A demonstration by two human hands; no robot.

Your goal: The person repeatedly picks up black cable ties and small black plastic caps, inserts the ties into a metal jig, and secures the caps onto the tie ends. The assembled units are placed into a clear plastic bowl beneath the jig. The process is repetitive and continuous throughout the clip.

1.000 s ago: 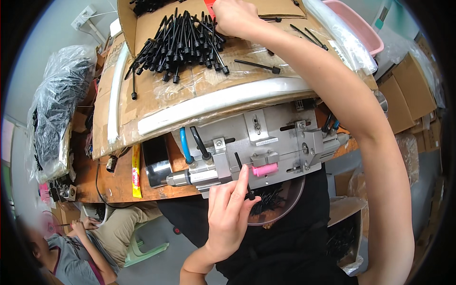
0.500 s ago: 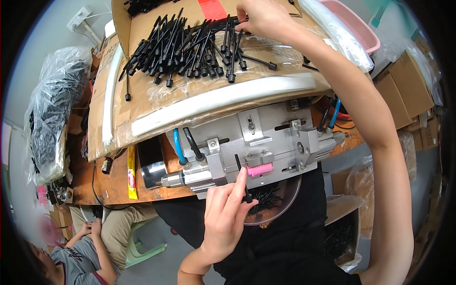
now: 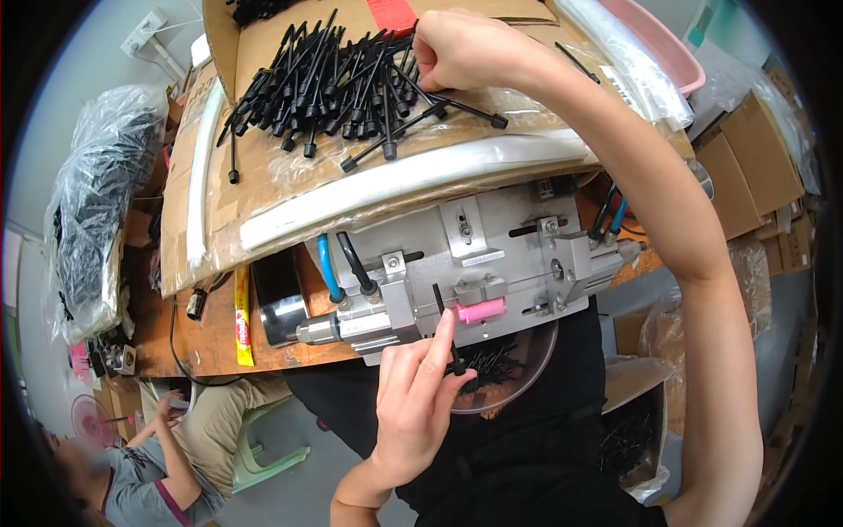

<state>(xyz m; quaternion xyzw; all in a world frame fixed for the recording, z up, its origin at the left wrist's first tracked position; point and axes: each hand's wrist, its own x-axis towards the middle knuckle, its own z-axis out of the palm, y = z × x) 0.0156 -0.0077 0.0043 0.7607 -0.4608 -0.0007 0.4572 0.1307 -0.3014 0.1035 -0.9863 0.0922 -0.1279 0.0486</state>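
In my left hand (image 3: 411, 400), a thin black plastic rod with a thicker capped end (image 3: 438, 299) is pinched between thumb and fingers, pointing up. The index finger lies along it, just left of a pink cylindrical piece (image 3: 482, 311) at the front of a metal fixture (image 3: 430, 228). At the top, my right hand (image 3: 461, 51) is closed at the right edge of a pile of similar black rods (image 3: 307, 92). Its fingertips are partly hidden among the rods, so what they grip does not show clearly.
The pile lies on a plastic-wrapped cardboard surface (image 3: 211, 241) above the fixture. Blue and black air hoses (image 3: 329, 268) reach the fixture. Below it stands a bowl (image 3: 550, 356) of black pieces. A yellow packet (image 3: 243, 321) lies left; another person (image 3: 167, 470) sits lower left.
My right hand has moved left and slightly down into the pile, and some rods have shifted, one now lying slanted in front. My left hand stays put. The seated person's hands have risen.
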